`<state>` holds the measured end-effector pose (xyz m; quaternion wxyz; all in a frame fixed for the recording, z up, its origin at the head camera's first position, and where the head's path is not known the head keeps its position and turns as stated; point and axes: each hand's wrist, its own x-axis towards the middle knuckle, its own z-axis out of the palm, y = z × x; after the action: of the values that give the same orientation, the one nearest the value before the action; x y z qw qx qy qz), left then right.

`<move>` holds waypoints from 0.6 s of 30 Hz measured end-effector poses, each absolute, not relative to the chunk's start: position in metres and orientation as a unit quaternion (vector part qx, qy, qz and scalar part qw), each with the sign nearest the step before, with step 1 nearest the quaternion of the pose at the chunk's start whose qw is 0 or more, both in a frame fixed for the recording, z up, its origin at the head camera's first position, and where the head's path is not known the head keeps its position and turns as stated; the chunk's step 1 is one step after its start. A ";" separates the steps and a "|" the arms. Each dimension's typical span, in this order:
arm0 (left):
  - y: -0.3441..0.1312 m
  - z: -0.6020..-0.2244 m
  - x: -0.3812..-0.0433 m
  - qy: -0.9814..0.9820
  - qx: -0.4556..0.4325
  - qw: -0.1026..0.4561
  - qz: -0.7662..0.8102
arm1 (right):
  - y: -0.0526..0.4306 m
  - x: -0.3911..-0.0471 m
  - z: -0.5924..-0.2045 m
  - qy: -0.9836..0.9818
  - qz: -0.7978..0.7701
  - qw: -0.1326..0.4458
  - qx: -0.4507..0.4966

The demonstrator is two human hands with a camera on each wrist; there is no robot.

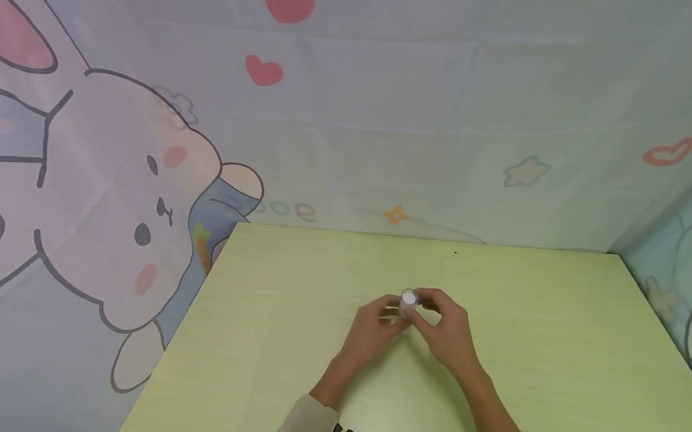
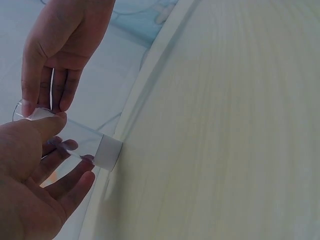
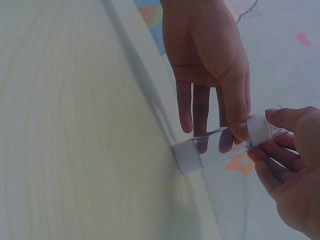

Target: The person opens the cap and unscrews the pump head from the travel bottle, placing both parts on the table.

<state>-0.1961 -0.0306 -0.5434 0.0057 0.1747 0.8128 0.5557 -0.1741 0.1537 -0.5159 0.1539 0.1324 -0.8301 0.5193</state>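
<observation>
Bottle point(image 3: 212, 155) upright, long axis vertical

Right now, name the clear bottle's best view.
Right wrist view: the clear bottle shows its white lower end, transparent middle and upper band. Left wrist view shows its lower end, upper part largely covered; head view, mainly its top, small.

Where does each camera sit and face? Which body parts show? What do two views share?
Head: worn there, facing forward and down at the table; left hand, right hand and sleeves show.
Left wrist: worn there, facing the clear container; both hands show.
Right wrist: worn there, facing the container; both hands show.
Wrist views share the container's white lower end.
</observation>
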 end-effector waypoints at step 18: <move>-0.029 -0.542 -0.195 0.817 0.172 -0.006 0.551 | 0.155 -0.174 -0.514 -0.831 0.514 0.157 0.143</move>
<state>-0.1946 -0.0294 -0.5423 -0.0058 0.1721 0.8168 0.5505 -0.1739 0.1551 -0.5144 0.1573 0.1431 -0.8313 0.5136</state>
